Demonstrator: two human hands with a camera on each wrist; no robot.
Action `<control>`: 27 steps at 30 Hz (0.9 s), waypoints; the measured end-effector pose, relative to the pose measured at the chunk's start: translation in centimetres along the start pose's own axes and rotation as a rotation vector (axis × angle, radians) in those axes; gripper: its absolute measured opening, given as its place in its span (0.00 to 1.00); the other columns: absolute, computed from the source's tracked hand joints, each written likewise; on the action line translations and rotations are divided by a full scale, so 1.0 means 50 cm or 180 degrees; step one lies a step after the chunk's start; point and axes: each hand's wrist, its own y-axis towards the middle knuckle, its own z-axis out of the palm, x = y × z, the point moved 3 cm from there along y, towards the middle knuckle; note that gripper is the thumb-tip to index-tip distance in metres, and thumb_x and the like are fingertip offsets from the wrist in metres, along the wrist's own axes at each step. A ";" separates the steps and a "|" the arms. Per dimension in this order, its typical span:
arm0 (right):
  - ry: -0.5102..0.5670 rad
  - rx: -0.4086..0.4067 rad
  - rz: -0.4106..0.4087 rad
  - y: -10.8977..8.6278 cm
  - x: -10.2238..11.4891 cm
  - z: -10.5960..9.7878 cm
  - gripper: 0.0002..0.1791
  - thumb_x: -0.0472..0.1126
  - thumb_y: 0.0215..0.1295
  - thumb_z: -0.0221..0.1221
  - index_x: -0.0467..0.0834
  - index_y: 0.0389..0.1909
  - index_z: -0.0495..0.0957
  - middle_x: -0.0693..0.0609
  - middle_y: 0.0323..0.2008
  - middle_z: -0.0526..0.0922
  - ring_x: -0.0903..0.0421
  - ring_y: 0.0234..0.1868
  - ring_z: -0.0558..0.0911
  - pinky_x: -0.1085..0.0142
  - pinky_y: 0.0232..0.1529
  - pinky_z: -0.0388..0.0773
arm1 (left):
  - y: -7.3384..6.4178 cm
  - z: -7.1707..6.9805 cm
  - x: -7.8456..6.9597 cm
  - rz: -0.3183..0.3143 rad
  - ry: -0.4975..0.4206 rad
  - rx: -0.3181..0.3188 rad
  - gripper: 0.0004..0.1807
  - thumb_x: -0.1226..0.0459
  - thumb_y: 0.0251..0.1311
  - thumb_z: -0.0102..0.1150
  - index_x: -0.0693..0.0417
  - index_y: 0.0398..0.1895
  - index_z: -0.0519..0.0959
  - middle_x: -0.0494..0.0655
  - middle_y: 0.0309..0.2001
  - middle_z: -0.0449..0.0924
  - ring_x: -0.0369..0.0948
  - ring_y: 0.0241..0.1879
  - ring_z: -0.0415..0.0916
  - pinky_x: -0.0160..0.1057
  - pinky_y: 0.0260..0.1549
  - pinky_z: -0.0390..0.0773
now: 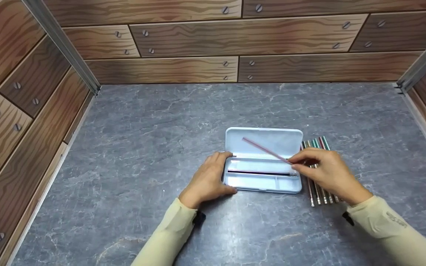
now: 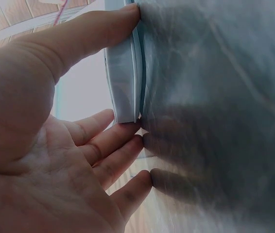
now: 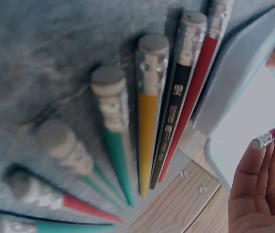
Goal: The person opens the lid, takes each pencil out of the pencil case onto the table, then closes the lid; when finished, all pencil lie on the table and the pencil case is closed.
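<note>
A pale blue pencil case [image 1: 263, 185] lies open on the table, its lid [image 1: 272, 135] folded back. One dark pencil [image 1: 257, 172] lies lengthwise inside it. My left hand [image 1: 209, 177] holds the case's left end, thumb at the near corner and fingers at the hinge side; the left wrist view shows the thumb [image 2: 94, 34] touching the case wall. Over the case, my right hand [image 1: 327, 171] pinches a red pencil [image 1: 264, 149] near its eraser end, the other end slanting up and left. The right wrist view shows the eraser [image 3: 257, 143] beside the fingertips.
Right of the case, several pencils [image 1: 312, 197] lie side by side, partly hidden under my right hand; red, black, yellow and green ones show in the right wrist view. Wood-patterned walls [image 1: 183, 68] bound the grey marbled table [image 1: 154, 122] at the back and sides.
</note>
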 end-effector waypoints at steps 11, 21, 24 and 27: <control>0.0278 -0.0431 0.0691 -0.039 -0.057 -0.059 0.14 0.33 0.68 0.76 0.38 0.53 0.92 0.64 0.41 0.94 0.74 0.39 0.87 0.81 0.42 0.84 | 0.001 0.000 0.001 0.0022 0.0002 -0.0011 0.55 0.60 0.49 0.90 0.57 0.81 0.68 0.57 0.71 0.78 0.57 0.72 0.76 0.55 0.76 0.76; 0.0154 -0.0717 0.1062 -0.086 -0.120 -0.119 0.18 0.31 0.70 0.74 0.30 0.57 0.88 0.83 0.34 0.85 0.81 0.36 0.85 0.84 0.39 0.83 | -0.002 0.001 0.001 0.0010 -0.0015 -0.0011 0.55 0.60 0.49 0.90 0.57 0.80 0.69 0.56 0.72 0.78 0.56 0.73 0.75 0.56 0.76 0.76; -0.0089 -0.0684 0.1180 -0.101 -0.134 -0.132 0.18 0.33 0.71 0.74 0.31 0.58 0.89 0.70 0.35 0.92 0.81 0.34 0.83 0.83 0.36 0.82 | -0.001 0.001 0.000 0.0023 -0.0003 -0.0020 0.55 0.60 0.49 0.90 0.57 0.80 0.69 0.56 0.72 0.78 0.56 0.73 0.75 0.56 0.76 0.76; -0.0316 -0.0578 0.1307 -0.114 -0.147 -0.137 0.18 0.34 0.71 0.74 0.31 0.57 0.89 0.46 0.40 0.96 0.80 0.32 0.81 0.81 0.34 0.81 | -0.001 0.003 0.001 0.0030 -0.0014 -0.0025 0.55 0.60 0.49 0.90 0.57 0.80 0.69 0.57 0.72 0.78 0.57 0.73 0.75 0.56 0.76 0.76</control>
